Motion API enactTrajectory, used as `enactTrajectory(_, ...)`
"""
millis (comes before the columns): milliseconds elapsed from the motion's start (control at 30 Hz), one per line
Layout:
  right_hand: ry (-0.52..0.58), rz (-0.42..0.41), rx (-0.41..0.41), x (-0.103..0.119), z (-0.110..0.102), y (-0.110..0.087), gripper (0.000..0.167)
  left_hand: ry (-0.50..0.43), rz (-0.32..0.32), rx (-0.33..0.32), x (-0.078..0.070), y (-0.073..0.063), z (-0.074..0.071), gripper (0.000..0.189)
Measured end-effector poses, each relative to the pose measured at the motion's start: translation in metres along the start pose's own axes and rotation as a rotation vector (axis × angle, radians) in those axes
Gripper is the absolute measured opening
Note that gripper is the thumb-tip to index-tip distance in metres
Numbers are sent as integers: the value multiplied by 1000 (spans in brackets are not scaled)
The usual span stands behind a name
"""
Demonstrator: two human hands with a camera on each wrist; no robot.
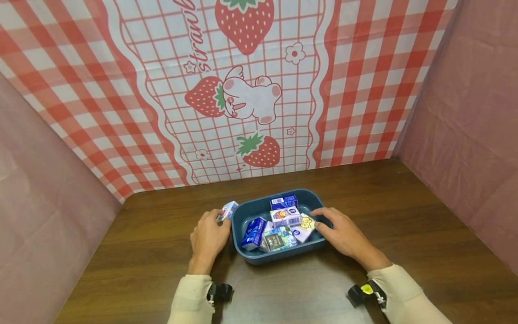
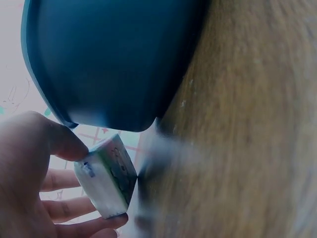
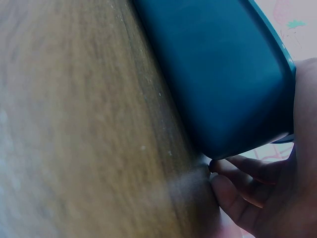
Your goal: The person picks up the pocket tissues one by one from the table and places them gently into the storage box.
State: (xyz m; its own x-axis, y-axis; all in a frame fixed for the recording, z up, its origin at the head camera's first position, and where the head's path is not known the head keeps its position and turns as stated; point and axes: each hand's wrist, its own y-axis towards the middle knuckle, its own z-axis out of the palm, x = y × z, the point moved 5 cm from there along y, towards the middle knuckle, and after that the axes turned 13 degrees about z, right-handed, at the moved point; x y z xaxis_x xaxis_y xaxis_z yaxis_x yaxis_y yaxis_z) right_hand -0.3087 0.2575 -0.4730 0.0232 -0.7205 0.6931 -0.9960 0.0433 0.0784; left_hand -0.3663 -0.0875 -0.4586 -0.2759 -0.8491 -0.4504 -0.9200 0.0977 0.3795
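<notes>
A dark teal plastic basin [image 1: 259, 260] sits on the table and holds several small tissue packs, among them a dark blue one [image 1: 254, 233], a white and purple one [image 1: 285, 216] and a yellow-patterned one [image 1: 306, 223]. Just outside the basin's left end, my left hand [image 1: 208, 236] pinches a pale tissue pack [image 2: 104, 181] by its edges, thumb on one side and fingers on the other. My right hand [image 1: 344, 231] grips the basin's right end; in the head view its thumb and a finger reach over the rim, and in the right wrist view other fingers [image 3: 233, 196] curl at the outside bottom corner.
The brown wooden table [image 1: 154, 252] spreads around the basin. Behind it hangs a red checked strawberry cloth [image 1: 251, 94], and pink cloth walls [image 1: 473, 148] close off both sides. Wrist cameras [image 1: 221, 292] are strapped to both wrists.
</notes>
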Motion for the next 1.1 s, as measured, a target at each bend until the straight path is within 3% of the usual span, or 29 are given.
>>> enactTrajectory(667,-4,4,-5,-1,1,1,32,-128,7,-177,-1,2,-8,27)
enactTrajectory(1100,-2,8,4,0,1,1,34,-253,-48,-238,1,3,-9,29)
